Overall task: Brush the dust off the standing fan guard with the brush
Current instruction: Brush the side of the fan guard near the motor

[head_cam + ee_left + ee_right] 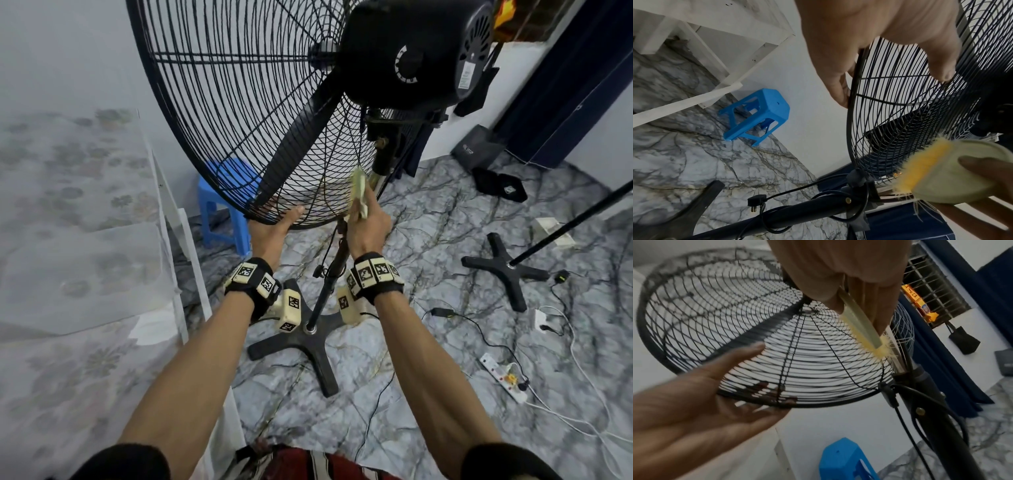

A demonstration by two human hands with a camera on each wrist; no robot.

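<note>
The standing fan's black wire guard (239, 120) fills the upper middle of the head view, tilted face-down. My left hand (274, 226) grips its bottom rim, thumb on the rear wires and fingers curled under the rim (840, 91). My right hand (368, 222) holds a pale green brush (359, 192) with yellow bristles (920, 167). The bristles press on the lower rear guard (797, 353) close to the pole. In the right wrist view the brush (859, 321) sticks out between thumb and fingers, and the left hand (694, 402) cups the rim.
The fan's pole (329, 274) and cross base (308, 342) stand between my forearms. A blue stool (222, 202) sits by the wall behind the guard. A cloth-covered white table (85, 240) is at left. At right are another stand's base (503, 270), a power strip (503, 382) and cables.
</note>
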